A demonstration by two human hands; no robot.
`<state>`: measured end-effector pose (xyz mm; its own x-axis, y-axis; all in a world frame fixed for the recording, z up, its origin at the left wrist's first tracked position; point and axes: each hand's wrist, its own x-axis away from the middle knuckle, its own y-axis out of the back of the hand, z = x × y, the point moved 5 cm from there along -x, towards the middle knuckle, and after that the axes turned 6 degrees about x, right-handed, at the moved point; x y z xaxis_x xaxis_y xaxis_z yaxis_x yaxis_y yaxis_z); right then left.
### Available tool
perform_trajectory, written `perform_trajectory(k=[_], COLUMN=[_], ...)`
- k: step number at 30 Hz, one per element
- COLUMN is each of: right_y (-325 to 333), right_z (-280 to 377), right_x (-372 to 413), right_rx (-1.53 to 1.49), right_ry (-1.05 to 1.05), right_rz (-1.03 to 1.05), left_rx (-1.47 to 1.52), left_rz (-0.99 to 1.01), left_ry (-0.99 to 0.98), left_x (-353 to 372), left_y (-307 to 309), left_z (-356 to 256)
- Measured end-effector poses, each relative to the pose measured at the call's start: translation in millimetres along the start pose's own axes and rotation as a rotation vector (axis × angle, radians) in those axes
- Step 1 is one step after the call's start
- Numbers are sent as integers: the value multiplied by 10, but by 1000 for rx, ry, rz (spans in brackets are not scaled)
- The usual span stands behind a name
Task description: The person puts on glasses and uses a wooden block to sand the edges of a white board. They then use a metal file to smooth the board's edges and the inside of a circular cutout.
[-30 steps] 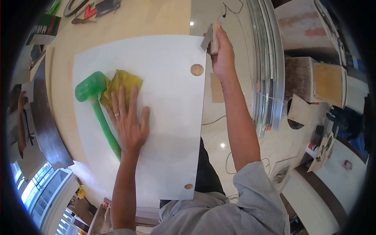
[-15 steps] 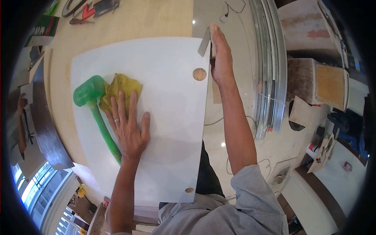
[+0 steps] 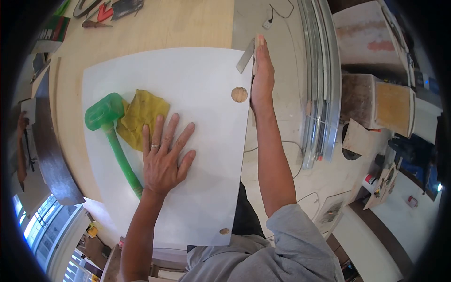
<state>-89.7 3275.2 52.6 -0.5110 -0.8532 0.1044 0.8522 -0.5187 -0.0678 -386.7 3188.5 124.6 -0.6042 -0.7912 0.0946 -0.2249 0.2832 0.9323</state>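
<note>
My left hand (image 3: 164,162) lies flat with fingers spread on a white board (image 3: 202,141). Its fingertips reach the lower right part of a crumpled yellow cloth (image 3: 143,113). Left of the cloth lies a green mallet (image 3: 105,113), its handle slanting toward my left wrist. At the board's right edge, my right hand (image 3: 263,77) has its fingers together and stretched along a narrow wood-coloured block (image 3: 255,58), mostly hidden by the hand. From the block's far end, a flat grey strip (image 3: 245,56) slants over the board's corner. Two round holes show near that edge.
The board rests on a pale wooden table (image 3: 188,23) with a red-handled tool (image 3: 104,13) and a screwdriver (image 3: 96,24) at the far left. Long metal profiles (image 3: 317,94) lie on the floor to the right. A power cord (image 3: 267,23) lies beyond the table. Another person's arm (image 3: 21,150) shows far left.
My left hand has slid right and a little toward me, uncovering more of the cloth. The right hand, with the block and strip, has come slightly nearer along the edge. The view shifts a little.
</note>
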Motion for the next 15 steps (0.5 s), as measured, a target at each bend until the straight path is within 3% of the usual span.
perform_trajectory(k=[15], right_y=[12], right_z=[-7], right_x=[-6], right_rx=[53], right_ry=[23], right_rz=[-28], left_rx=[-23], left_rz=[7], left_ry=[9], left_x=[-13], left_y=[5], left_z=[-7])
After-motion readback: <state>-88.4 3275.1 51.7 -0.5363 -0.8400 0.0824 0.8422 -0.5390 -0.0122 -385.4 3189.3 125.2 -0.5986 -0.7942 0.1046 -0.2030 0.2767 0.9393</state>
